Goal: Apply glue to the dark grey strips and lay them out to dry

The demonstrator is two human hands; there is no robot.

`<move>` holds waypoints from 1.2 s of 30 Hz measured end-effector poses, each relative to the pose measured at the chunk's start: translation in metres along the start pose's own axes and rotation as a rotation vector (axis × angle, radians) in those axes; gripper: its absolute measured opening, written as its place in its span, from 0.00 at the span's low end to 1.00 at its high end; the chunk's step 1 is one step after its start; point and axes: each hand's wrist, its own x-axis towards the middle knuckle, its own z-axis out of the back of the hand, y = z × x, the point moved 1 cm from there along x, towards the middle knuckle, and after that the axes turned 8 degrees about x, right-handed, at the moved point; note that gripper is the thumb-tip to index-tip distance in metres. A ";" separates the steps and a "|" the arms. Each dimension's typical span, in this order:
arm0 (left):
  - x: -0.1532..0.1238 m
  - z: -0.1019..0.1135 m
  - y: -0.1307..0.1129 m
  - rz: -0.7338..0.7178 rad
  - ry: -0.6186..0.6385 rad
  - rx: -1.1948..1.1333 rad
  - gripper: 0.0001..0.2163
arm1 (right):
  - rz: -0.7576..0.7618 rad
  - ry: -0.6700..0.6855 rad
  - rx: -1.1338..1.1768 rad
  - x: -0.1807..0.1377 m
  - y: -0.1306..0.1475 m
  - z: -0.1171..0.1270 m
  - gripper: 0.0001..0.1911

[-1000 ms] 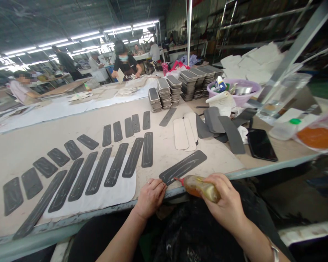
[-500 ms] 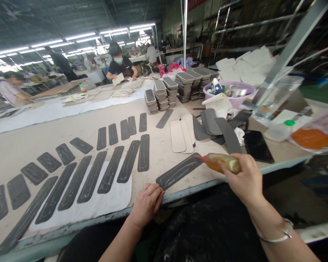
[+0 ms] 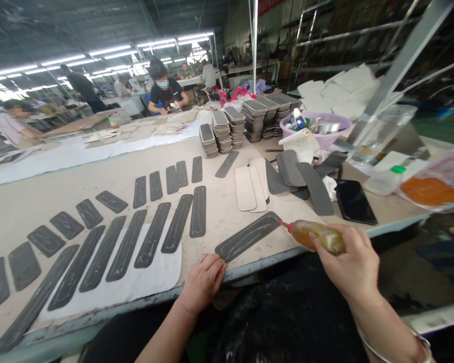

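Observation:
A dark grey rounded strip [image 3: 247,237] lies slantwise near the table's front edge, with a wet, shiny line on its face. At its lower left end rest the curled fingers of my left hand [image 3: 203,282], pinching the corner. My right hand [image 3: 350,259] is wrapped round a glue bottle [image 3: 318,236] of amber liquid, tilted so that its red nozzle meets the strip's upper right end. To the left, several long dark strips [image 3: 153,234] with similar shiny lines lie on a white sheet [image 3: 166,280] and on the table. Shorter dark pieces [image 3: 66,225] form a row behind them.
Cream pieces [image 3: 245,189] and loose dark pieces [image 3: 314,189] lie beyond the strip. A black phone [image 3: 356,201] sits on the right. Stacked pieces [image 3: 222,132] and a purple basin [image 3: 335,140] stand farther back, near a metal pole [image 3: 255,48]. A co-worker [image 3: 166,93] sits across.
My right hand and the glue bottle have shifted slightly right and down, the nozzle now at the strip's far end. My left hand stays on the corner. The co-worker's hands have moved.

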 end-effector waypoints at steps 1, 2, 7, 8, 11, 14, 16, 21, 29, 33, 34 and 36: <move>0.000 0.000 0.000 0.001 0.001 0.001 0.06 | 0.006 0.011 0.012 -0.002 0.002 0.000 0.13; 0.000 0.000 0.000 0.003 0.001 0.001 0.06 | 0.013 0.029 0.034 -0.003 0.005 0.000 0.13; 0.001 0.000 -0.001 -0.004 0.001 0.003 0.06 | 0.032 0.195 0.229 -0.010 0.024 -0.005 0.12; 0.001 0.000 -0.001 -0.003 0.002 0.003 0.06 | 0.036 0.218 0.260 -0.010 0.026 -0.006 0.12; 0.000 -0.001 0.000 0.006 0.004 0.001 0.06 | 0.027 0.129 0.244 -0.007 0.024 -0.008 0.12; 0.000 -0.001 0.001 0.005 0.018 -0.001 0.06 | 0.004 -0.014 0.134 0.001 0.012 -0.009 0.13; 0.000 -0.002 0.001 0.003 0.022 -0.001 0.06 | 0.001 -0.022 0.085 0.005 0.007 -0.012 0.14; -0.001 -0.002 0.000 -0.005 0.020 0.008 0.06 | -0.001 0.150 0.160 0.000 0.014 -0.017 0.14; -0.001 -0.001 0.000 -0.009 -0.004 0.018 0.06 | -0.089 -0.076 0.090 0.006 -0.001 -0.007 0.14; 0.001 0.001 -0.001 -0.019 -0.023 0.039 0.07 | -0.048 -0.049 0.034 0.009 -0.007 -0.011 0.15; 0.001 0.002 -0.001 -0.019 -0.027 0.044 0.07 | -0.046 -0.040 0.021 0.009 -0.007 -0.014 0.15; 0.001 0.002 -0.002 -0.016 -0.027 0.046 0.07 | -0.045 -0.019 0.008 0.008 -0.006 -0.018 0.16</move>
